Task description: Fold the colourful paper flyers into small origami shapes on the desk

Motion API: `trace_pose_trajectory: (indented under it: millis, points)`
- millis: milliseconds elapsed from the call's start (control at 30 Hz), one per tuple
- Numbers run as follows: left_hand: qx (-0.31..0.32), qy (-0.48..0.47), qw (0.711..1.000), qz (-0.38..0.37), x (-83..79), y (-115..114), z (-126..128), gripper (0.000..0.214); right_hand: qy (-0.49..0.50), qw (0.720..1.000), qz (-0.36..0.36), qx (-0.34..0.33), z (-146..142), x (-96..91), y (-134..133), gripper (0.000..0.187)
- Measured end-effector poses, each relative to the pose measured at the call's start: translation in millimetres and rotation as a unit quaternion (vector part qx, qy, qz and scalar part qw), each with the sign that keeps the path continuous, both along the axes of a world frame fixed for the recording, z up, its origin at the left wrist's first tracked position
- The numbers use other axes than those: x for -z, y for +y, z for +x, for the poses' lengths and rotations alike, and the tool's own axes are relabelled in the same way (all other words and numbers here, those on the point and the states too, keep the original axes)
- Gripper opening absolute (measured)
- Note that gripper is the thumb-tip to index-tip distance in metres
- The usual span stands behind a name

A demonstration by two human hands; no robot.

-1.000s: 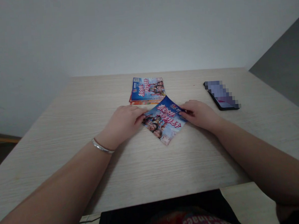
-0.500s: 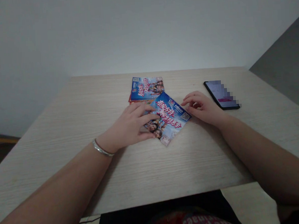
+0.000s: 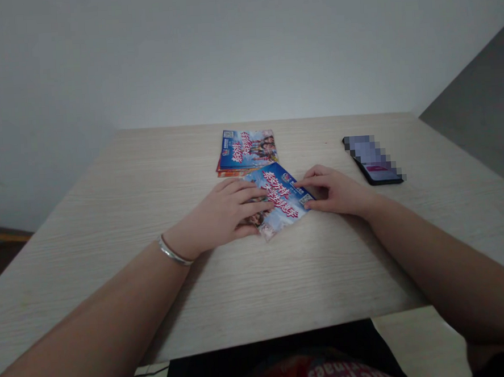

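A blue printed flyer (image 3: 284, 200) with white-and-red lettering lies turned at an angle on the table. My left hand (image 3: 219, 216), with a silver bangle at the wrist, rests on the flyer's left part, fingers spread and flat, covering some of the picture. At the right edge, my right hand (image 3: 331, 192) touches the flyer with thumb and index finger apart; its other fingers are curled. Just behind lies a stack of similar flyers (image 3: 247, 149), with orange-red edges showing beneath the top one.
A black-edged phone (image 3: 376, 166) with a lit, partly blurred screen lies right of my right hand. The light wood table (image 3: 258, 290) meets a white wall (image 3: 243, 52) at the back. My lap is below its front edge.
My right hand has moved left onto the flyer's right edge. The flyer has shifted slightly left and come down flatter. The left hand's fingers have settled flatter on it.
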State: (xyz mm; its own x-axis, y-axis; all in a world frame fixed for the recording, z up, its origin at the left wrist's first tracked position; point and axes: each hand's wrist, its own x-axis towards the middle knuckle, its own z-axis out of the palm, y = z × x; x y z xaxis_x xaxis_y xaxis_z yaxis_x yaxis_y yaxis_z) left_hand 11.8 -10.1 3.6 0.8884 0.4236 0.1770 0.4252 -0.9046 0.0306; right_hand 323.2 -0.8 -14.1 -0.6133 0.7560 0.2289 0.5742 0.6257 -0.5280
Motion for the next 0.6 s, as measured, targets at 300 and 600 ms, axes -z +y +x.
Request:
trace_pose_trajectory:
  millis: [300, 600]
  points:
    - [-0.060, -0.001, 0.998, -0.001, -3.1, -5, 2, 0.029, -0.020, 0.995, 0.092, -0.029, -11, -7.9, -9, 0.029]
    - [-0.057, 0.020, 0.997, 0.043, 1.6, -10, 8, 0.034, -0.108, 0.979, 0.167, -0.051, -31, -9.2, -18, 0.020]
